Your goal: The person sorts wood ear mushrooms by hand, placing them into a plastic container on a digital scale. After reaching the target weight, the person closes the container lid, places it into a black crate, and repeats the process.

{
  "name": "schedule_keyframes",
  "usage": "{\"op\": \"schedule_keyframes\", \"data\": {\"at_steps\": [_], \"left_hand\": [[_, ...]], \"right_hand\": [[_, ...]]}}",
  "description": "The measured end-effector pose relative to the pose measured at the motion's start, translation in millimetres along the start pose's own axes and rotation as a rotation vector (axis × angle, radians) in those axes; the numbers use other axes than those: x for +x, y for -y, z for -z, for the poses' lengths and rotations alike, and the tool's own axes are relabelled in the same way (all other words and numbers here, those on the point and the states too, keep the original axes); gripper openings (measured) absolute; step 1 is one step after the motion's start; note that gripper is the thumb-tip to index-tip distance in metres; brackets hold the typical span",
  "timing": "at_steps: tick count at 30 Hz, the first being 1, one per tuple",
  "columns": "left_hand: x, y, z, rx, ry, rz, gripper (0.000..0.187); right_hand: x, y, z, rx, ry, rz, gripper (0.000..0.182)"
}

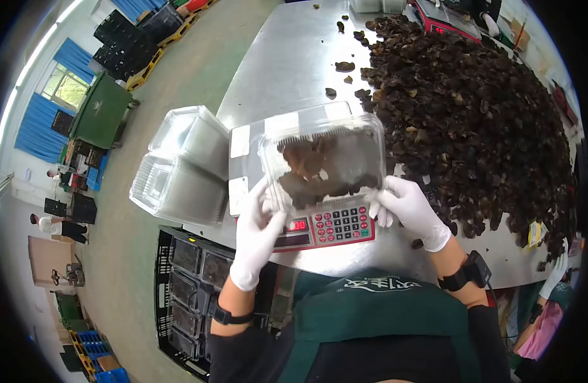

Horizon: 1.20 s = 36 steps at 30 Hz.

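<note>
Left hand [259, 233] and right hand [409, 207], both gloved, are gripping a clear box [324, 167] of dark mushrooms above the scale [319, 228].

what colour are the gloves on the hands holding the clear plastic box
White, on both the left hand and right hand, in the head view.

Both gloved, raised ahead of the chest, forearms bare with dark wristbands. Left hand [259, 236] at 8 o'clock, fingers curled in grip; right hand [412, 209] at 4 o'clock, likewise.
</note>
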<state>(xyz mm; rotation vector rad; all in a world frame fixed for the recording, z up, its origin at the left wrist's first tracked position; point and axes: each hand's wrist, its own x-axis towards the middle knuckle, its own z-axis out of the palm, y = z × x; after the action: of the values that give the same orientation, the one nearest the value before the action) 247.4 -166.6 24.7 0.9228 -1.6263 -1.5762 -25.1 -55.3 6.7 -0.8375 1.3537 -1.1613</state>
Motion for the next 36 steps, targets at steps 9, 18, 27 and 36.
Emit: {"op": "schedule_keyframes", "data": {"at_steps": [9, 18, 27, 36], "left_hand": [[-54, 17, -19, 0.043, -0.022, -0.069, 0.064], [-58, 43, -26, 0.009, -0.082, -0.133, 0.067], [-83, 37, -31, -0.266, -0.213, 0.044, 0.066], [-142, 28, 10, -0.43, -0.317, 0.03, 0.061]], "right_hand": [[-33, -17, 8, -0.06, 0.011, 0.002, 0.02], [-53, -19, 7, -0.166, -0.041, 0.164, 0.015], [-41, -1, -22, -0.259, -0.213, 0.122, 0.017], [-22, 11, -72, -0.329, 0.048, 0.244, 0.02]]}}
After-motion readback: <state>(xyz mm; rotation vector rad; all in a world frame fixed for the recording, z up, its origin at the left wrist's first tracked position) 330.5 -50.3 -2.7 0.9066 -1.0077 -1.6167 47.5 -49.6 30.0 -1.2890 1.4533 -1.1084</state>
